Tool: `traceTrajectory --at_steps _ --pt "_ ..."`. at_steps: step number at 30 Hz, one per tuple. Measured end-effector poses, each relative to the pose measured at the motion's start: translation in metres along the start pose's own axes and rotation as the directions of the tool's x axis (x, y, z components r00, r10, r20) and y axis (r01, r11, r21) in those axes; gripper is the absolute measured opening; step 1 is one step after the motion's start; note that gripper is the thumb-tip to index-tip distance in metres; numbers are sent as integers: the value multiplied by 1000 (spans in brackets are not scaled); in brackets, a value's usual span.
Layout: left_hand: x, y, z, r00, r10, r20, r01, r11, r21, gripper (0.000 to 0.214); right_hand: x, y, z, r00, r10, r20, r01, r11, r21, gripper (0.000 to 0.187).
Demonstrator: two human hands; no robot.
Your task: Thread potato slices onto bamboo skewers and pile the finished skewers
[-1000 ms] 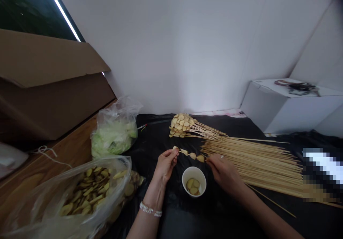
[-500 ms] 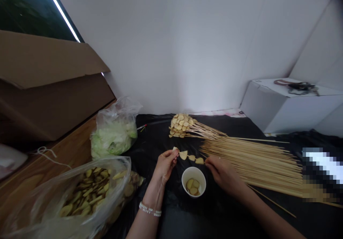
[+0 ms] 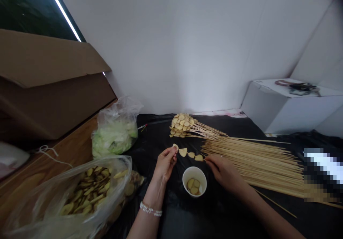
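Observation:
Between my hands a wooden skewer threaded with pale potato slices (image 3: 183, 152) is held nearly level. My left hand (image 3: 166, 160) pinches a potato slice (image 3: 175, 146) at the skewer's left end. Closed around the skewer's right part is my right hand (image 3: 223, 170), close to the last slice. Below the skewer stands a white paper cup (image 3: 194, 195) with several potato slices (image 3: 193, 185) in it. Behind my hands lies a pile of filled potato skewers (image 3: 183, 124), their slices bunched at the left. A wide spread of bare skewers (image 3: 257, 160) lies beyond my right hand.
An open plastic bag of potato slices (image 3: 91, 189) sits at the left front, with a bag of pale green vegetable (image 3: 115, 135) behind it. A cardboard box (image 3: 53, 103) stands far left. At the right is a white box (image 3: 278, 105) with dark items on top. Black sheeting (image 3: 171, 214) covers the table.
Both hands keep their hold on the potato skewer. The slice at my left fingers sits slightly higher and shows more of its face. The whole view has shifted very slightly.

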State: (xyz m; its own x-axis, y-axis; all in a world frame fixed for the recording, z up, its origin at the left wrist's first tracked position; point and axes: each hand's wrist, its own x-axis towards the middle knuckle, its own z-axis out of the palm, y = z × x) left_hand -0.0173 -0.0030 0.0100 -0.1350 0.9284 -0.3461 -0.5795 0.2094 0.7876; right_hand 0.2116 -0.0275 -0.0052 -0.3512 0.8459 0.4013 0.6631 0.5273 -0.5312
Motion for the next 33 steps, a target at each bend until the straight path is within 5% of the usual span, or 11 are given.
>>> traceTrajectory --at_steps 11,18,26,33 --pt "-1 -2 1 998 66 -8 -65 995 74 35 -1 0 1 997 -43 -67 39 998 -58 20" --pt "-2 -1 1 997 74 5 -74 992 101 35 -1 -3 -1 998 9 62 -5 998 -65 23" --pt "-2 -3 2 996 91 -18 -88 987 132 36 -1 -5 1 1000 -7 -17 6 998 -63 20" --pt "-3 -2 2 994 107 -13 -104 980 171 35 -2 -7 1 996 25 90 -26 1000 14 24"
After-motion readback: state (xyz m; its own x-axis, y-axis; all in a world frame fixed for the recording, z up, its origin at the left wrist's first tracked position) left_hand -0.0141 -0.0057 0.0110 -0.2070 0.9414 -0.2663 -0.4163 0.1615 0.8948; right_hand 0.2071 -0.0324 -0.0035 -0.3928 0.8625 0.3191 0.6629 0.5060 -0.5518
